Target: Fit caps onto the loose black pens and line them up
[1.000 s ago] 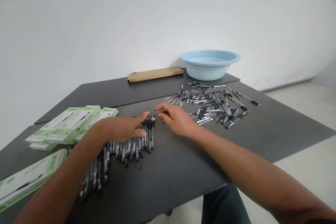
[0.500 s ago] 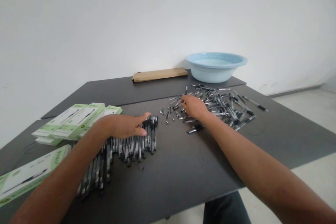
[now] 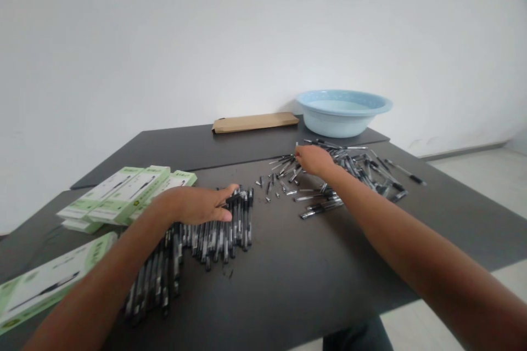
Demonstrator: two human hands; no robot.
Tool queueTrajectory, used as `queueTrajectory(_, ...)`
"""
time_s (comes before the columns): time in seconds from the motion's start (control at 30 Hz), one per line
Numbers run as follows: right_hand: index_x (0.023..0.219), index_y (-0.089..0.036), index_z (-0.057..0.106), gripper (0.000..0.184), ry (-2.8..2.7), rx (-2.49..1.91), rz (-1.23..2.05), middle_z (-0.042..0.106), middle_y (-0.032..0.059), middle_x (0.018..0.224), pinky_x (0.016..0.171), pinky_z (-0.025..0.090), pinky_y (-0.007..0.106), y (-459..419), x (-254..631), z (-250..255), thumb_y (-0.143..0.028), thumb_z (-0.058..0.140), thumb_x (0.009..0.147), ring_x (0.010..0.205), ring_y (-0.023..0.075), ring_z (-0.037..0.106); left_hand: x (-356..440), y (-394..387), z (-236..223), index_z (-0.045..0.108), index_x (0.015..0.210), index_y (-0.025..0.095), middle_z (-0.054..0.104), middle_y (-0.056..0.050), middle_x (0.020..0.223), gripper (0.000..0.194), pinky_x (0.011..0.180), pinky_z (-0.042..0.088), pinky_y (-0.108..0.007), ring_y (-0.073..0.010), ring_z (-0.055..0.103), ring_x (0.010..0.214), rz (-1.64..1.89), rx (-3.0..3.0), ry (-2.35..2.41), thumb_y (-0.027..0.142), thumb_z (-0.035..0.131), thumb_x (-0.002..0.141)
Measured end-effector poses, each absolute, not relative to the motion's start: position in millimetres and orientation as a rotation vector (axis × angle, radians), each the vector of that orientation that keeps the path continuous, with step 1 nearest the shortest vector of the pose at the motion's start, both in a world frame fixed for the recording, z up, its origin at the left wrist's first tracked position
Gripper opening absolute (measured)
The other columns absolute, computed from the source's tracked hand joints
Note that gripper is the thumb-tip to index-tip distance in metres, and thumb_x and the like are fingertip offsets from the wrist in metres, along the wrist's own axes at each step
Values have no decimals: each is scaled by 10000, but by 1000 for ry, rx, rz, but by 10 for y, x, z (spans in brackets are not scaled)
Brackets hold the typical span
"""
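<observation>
My left hand (image 3: 197,204) lies flat, fingers stretched out, on a tidy row of black pens (image 3: 214,227) laid side by side on the dark table (image 3: 288,279). My right hand (image 3: 315,160) reaches far out to the near edge of a loose heap of pens (image 3: 358,167). Its fingers curl down into the heap and are hidden from me, so I cannot tell whether they hold a pen. A few small pen caps (image 3: 272,184) lie scattered between the row and the heap.
Green-and-white pen boxes (image 3: 123,192) are stacked at the left, with another box (image 3: 45,285) at the near left edge. A light blue basin (image 3: 343,112) and a brown envelope (image 3: 255,122) sit at the table's back. Pale floor shows to the right.
My right hand has moved away from the row, out to the right and farther back into the loose heap. My left hand has stayed on the row.
</observation>
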State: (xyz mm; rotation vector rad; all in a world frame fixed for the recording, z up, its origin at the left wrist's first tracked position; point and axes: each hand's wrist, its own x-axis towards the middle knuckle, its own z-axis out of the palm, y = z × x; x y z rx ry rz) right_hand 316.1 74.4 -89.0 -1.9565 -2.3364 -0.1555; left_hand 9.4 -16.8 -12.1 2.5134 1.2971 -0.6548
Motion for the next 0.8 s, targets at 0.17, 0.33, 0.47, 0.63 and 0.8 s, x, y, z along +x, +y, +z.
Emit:
queueTrajectory(0.17,1016,-147,645,312,-2476,-1907,-205,647,150,1031,780,428,297,969,3046,-959,-251,374,902,948,231,599,99,-186,-81,25,1465,96,271,-161,1466,734,1001,326,-325,-255,418,1254,-768,2371,1314,450,354,912)
queueTrajectory(0.33,1043,-148,644,302,-2614,-1791,-256,622,161,1091,819,425,321,1130,2959,-948,-292,431,884,999,249,576,73,-174,-98,32,1463,88,229,-162,1479,745,1024,302,-339,-259,391,1272,-744,2384,1263,462,360,909)
queueTrajectory(0.47,1014,-102,657,285,-2662,-1788,-307,610,212,1095,844,417,380,1227,2927,-983,-227,448,867,1041,287,553,67,-179,-102,34,1466,107,235,-157,1476,738,1017,313,-352,-266,399,1266,-746,2384,1275,462,366,910)
queueTrajectory(0.63,994,-105,660,276,-2703,-1772,-363,618,204,1088,856,420,391,1261,2915,-1065,-137,431,845,1048,281,556,85,-187,-72,47,1464,94,287,-167,1458,737,1001,328,-336,-261,413,1257,-764,2381,1263,459,373,914)
queueTrajectory(0.8,1035,-119,641,279,-2754,-1719,-403,620,193,1089,841,437,356,1269,2939,-1075,-145,434,851,1027,268,575,107,-216,-27,35,1467,112,426,-162,1390,725,975,349,-314,-252,452,1227,-804,2361,1267,443,378,921)
